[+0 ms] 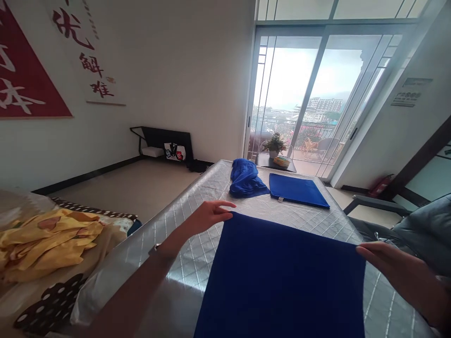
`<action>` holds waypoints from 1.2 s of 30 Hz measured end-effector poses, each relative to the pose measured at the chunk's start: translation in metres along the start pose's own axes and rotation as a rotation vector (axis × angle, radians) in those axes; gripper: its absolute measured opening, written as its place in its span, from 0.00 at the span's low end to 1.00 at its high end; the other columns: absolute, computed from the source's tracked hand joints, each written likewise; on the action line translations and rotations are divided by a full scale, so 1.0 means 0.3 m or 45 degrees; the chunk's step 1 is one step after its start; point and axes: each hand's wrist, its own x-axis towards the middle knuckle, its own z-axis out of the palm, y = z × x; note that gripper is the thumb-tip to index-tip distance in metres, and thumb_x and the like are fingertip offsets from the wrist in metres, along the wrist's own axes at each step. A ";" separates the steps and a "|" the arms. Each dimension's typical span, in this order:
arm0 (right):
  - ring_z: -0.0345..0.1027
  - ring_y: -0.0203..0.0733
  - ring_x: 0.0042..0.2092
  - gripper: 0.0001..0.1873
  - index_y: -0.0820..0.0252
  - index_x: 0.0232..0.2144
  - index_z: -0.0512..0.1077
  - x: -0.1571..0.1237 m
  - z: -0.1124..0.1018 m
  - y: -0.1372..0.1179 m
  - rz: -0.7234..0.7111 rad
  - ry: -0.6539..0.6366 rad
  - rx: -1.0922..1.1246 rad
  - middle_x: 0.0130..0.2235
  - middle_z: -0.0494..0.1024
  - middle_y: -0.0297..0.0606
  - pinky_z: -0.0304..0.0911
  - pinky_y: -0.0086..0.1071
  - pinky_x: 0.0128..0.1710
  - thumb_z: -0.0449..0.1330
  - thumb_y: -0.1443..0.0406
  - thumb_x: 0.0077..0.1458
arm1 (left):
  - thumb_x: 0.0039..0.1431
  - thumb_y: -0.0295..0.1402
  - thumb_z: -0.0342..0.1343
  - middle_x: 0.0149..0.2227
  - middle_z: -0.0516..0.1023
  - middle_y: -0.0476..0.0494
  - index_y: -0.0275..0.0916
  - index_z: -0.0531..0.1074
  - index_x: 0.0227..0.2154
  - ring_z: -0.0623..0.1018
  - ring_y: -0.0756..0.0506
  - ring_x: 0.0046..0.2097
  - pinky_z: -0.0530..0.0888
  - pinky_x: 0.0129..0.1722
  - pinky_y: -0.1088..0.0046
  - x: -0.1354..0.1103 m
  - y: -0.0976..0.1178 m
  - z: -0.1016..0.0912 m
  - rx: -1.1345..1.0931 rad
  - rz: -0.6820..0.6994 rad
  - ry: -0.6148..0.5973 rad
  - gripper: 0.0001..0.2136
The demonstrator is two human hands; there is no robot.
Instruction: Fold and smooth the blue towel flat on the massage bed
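Observation:
A dark blue cloth (289, 277) hangs stretched between my two hands, its top edge pulled nearly straight and its lower part running out of view. My left hand (211, 215) pinches the upper left corner between thumb and fingers. At the upper right corner, my right hand (391, 260) has the cloth pinched the same way. Beyond it on the table lie a crumpled blue cloth (246, 179) and a flat, folded blue cloth (299, 190) with a small white tag at its near edge.
The table wears a silvery quilted cover (190, 206). Yellow patterned fabric (52, 239) is heaped at the left. A dark armchair (419, 230) stands at the right. Past the table's far end, a chair (262, 162) holds a potted plant (275, 144) before glass sliding doors.

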 end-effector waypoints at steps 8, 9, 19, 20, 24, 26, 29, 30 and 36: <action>0.79 0.52 0.38 0.29 0.53 0.35 0.80 0.077 0.276 0.040 0.528 -0.272 0.204 0.34 0.84 0.38 0.73 0.39 0.39 0.58 0.38 0.48 | 0.47 0.46 0.69 0.32 0.82 0.42 0.33 0.79 0.37 0.81 0.43 0.38 0.77 0.40 0.67 0.255 -0.323 0.118 -0.259 -0.083 -0.032 0.21; 0.79 0.52 0.39 0.28 0.53 0.36 0.80 0.092 0.300 0.053 0.531 -0.267 0.192 0.34 0.84 0.39 0.72 0.40 0.40 0.58 0.39 0.49 | 0.47 0.46 0.69 0.31 0.82 0.42 0.33 0.79 0.36 0.81 0.43 0.37 0.77 0.39 0.67 0.284 -0.345 0.126 -0.239 -0.092 -0.005 0.21; 0.77 0.52 0.42 0.26 0.58 0.39 0.78 0.237 0.570 0.170 0.515 -0.330 0.025 0.39 0.83 0.45 0.66 0.40 0.45 0.48 0.48 0.58 | 0.53 0.34 0.64 0.34 0.84 0.39 0.32 0.81 0.35 0.81 0.43 0.37 0.76 0.39 0.69 0.491 -0.495 0.197 0.039 -0.132 0.236 0.10; 0.77 0.51 0.42 0.26 0.59 0.40 0.78 0.241 0.597 0.185 0.508 -0.328 0.013 0.40 0.82 0.46 0.66 0.40 0.44 0.47 0.49 0.59 | 0.54 0.32 0.63 0.36 0.84 0.39 0.32 0.81 0.35 0.81 0.42 0.39 0.76 0.41 0.69 0.501 -0.505 0.207 0.071 -0.124 0.268 0.09; 0.76 0.49 0.42 0.25 0.60 0.43 0.77 0.228 0.695 0.243 0.538 -0.316 -0.021 0.44 0.81 0.47 0.66 0.38 0.45 0.47 0.52 0.60 | 0.58 0.30 0.60 0.39 0.84 0.40 0.36 0.80 0.38 0.81 0.42 0.43 0.75 0.47 0.68 0.523 -0.535 0.249 0.191 -0.103 0.380 0.07; 0.75 0.49 0.44 0.24 0.60 0.44 0.77 0.211 0.733 0.266 0.553 -0.290 -0.069 0.45 0.81 0.47 0.66 0.39 0.47 0.48 0.53 0.61 | 0.60 0.30 0.59 0.39 0.83 0.42 0.38 0.80 0.39 0.81 0.43 0.43 0.75 0.48 0.68 0.526 -0.543 0.265 0.246 -0.098 0.404 0.07; 0.73 0.50 0.47 0.24 0.59 0.45 0.77 0.191 0.765 0.291 0.506 -0.239 -0.127 0.47 0.79 0.47 0.64 0.41 0.51 0.47 0.54 0.62 | 0.63 0.32 0.57 0.40 0.83 0.43 0.40 0.79 0.40 0.81 0.43 0.44 0.74 0.49 0.67 0.526 -0.549 0.276 0.322 -0.081 0.400 0.08; 0.72 0.50 0.47 0.24 0.60 0.45 0.77 0.188 0.769 0.297 0.480 -0.228 -0.124 0.47 0.79 0.48 0.63 0.41 0.52 0.47 0.54 0.62 | 0.63 0.33 0.57 0.40 0.83 0.43 0.40 0.79 0.41 0.81 0.43 0.43 0.74 0.49 0.67 0.525 -0.550 0.276 0.343 -0.073 0.390 0.08; 0.73 0.49 0.44 0.24 0.60 0.46 0.77 0.203 0.760 0.303 0.486 -0.179 -0.084 0.46 0.79 0.47 0.65 0.40 0.48 0.47 0.54 0.62 | 0.59 0.27 0.61 0.39 0.83 0.45 0.40 0.79 0.44 0.82 0.45 0.41 0.75 0.46 0.71 0.524 -0.554 0.265 0.411 -0.038 0.372 0.10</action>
